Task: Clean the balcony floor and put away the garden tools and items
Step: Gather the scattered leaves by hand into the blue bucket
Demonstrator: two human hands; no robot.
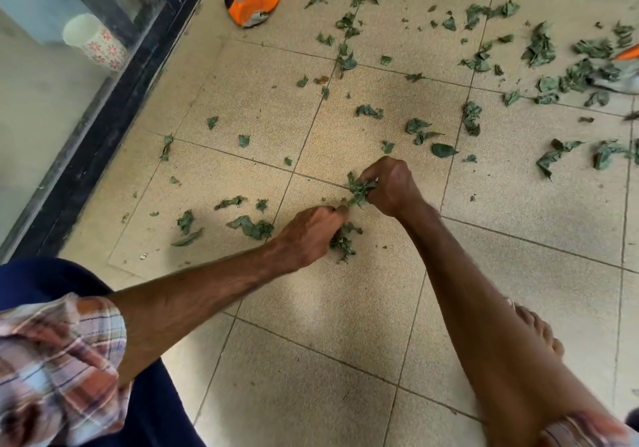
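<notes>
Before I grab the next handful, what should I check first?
1. Right hand grips its bunch of leaves: ok.
2. Left hand holds the clump under it: cannot tell.
3. Floor cleared: not ok, scattered leaves lie about.
4. Orange glove put away: not ok, it lies on the floor.
5. Bag or bin within reach: cannot tell, none in view.

Single head view: wide-angle, facing forward and steeply down, close over tiled floor (pixel 363 294).
</notes>
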